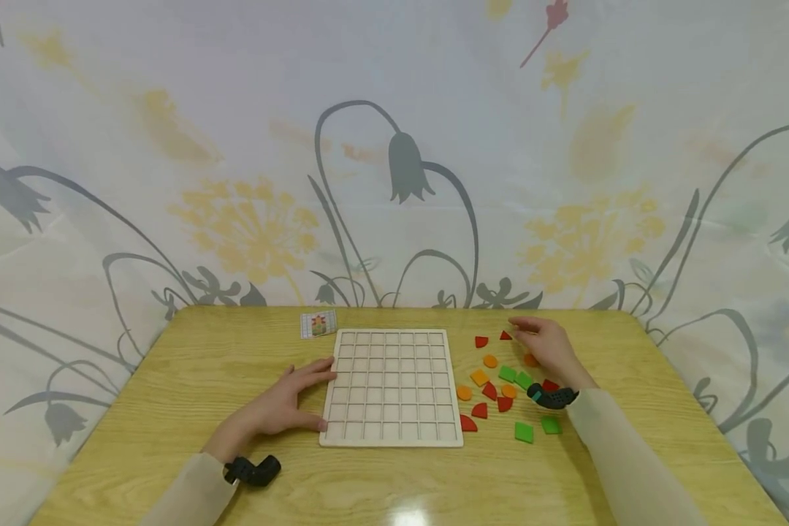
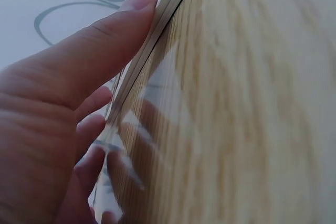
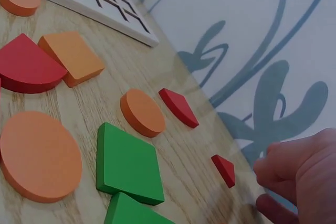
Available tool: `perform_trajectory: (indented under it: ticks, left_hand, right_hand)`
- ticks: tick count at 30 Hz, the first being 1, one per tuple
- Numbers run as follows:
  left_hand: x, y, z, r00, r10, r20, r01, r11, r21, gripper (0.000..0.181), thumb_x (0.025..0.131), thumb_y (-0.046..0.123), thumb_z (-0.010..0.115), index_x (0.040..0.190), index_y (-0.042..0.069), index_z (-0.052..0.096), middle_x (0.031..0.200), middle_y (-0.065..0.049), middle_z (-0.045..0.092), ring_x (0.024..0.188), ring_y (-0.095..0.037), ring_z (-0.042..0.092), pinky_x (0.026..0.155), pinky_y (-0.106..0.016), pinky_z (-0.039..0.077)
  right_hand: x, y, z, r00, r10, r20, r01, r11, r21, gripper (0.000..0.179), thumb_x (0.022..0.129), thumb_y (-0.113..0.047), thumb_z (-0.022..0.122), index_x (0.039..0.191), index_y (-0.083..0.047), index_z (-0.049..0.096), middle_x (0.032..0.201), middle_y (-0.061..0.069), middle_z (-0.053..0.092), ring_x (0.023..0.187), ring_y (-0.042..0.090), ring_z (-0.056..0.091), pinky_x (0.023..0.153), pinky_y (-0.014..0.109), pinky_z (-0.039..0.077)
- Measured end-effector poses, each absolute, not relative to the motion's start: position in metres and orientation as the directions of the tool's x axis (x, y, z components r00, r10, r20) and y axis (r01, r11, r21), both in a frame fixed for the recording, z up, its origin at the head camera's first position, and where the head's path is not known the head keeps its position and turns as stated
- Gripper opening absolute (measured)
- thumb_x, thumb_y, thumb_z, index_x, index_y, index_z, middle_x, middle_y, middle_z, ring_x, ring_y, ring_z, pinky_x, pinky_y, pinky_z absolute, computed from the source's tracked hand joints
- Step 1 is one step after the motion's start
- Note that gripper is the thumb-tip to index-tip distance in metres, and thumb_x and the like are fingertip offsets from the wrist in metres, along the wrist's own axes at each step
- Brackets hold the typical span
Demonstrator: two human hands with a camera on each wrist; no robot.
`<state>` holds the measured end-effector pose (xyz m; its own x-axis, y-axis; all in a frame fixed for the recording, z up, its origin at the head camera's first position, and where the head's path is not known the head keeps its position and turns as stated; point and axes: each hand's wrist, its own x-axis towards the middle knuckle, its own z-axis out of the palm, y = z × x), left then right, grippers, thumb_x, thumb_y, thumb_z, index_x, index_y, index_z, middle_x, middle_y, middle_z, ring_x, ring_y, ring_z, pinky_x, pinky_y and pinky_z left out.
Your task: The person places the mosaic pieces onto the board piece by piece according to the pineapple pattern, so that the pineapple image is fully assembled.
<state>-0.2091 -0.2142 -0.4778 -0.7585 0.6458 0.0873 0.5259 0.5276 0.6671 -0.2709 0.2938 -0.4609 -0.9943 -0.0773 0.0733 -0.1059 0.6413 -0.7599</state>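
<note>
A pale square grid board lies on the table, its cells bare. Along its left side rests my left hand, thumb and fingertips spread against the edge; the left wrist view shows the thumb touching the board's rim. My right hand hovers over the far right of the loose pieces, beside a small red triangle. In the right wrist view that hand is apart from the triangle, fingers loosely bent, with nothing visible in them.
Right of the board lie several flat pieces: red quarter circles, orange discs, an orange square and green squares. A small picture card sits behind the board's left corner. A flower-patterned curtain stands behind the table.
</note>
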Motion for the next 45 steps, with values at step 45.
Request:
perform_trajectory:
  ticks: [45]
  left_hand:
    - [-0.208,-0.212,-0.479,-0.757,0.648,0.086,0.545,0.553,0.630,0.083,0.082,0.046,0.079,0.149,0.010,0.046,0.162,-0.016,0.024,0.148,-0.044,0.012,0.110,-0.071,0.003]
  right_hand:
    - [-0.277,0.278,-0.472,-0.999,-0.009,0.031,-0.029,0.657,-0.753,0.038,0.099,-0.017,0.063,0.128,0.007,0.063,0.146,0.023,0.048,0.136,0.044,0.039,0.110,0.054,0.033]
